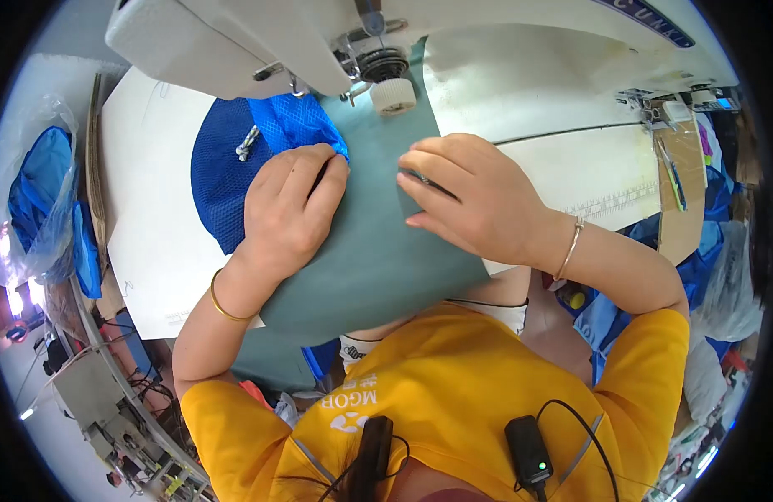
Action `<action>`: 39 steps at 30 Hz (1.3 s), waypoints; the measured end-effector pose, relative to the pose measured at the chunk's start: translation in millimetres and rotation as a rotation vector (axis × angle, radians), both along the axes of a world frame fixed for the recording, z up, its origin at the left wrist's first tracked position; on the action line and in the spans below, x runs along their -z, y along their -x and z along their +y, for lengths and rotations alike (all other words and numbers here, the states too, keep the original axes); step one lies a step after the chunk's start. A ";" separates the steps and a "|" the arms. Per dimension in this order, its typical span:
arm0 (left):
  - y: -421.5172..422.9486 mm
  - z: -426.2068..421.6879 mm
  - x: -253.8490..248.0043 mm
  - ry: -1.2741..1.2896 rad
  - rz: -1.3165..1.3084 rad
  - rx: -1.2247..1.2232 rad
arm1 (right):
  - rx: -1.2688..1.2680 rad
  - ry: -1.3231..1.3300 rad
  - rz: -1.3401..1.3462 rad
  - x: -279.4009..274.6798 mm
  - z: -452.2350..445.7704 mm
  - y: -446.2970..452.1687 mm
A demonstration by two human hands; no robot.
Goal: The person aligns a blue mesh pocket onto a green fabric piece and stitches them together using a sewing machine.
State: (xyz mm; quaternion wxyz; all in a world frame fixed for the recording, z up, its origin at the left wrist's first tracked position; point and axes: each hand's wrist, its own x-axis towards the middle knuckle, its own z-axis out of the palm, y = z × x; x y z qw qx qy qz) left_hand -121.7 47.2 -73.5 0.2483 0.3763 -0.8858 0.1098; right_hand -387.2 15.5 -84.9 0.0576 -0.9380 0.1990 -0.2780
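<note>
My left hand [294,201] bends its fingers down over the edge of the shiny blue fabric [294,120], where it meets a grey-green cloth [370,276]. Beside that hand lies a dark blue mesh piece [219,180], with a knotted light cord [248,144] on it. My right hand [478,197] is over the right side of the grey-green cloth, its fingers curled. A dark, thin shape shows between its fingers, too small to name. Above both hands are the sewing machine's needle area [374,58] and a white knob [393,96].
The white sewing machine head [211,50] spans the top. A printed ruler scale [616,188] runs along the table's right part. Cardboard [681,192] with pens lies at the right edge. A clear bag of blue fabric [39,184] hangs at left.
</note>
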 end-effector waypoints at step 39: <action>-27.3 -27.7 -5.5 0.011 -0.084 -0.083 | -0.086 0.060 0.093 -2.1 -26.7 2.3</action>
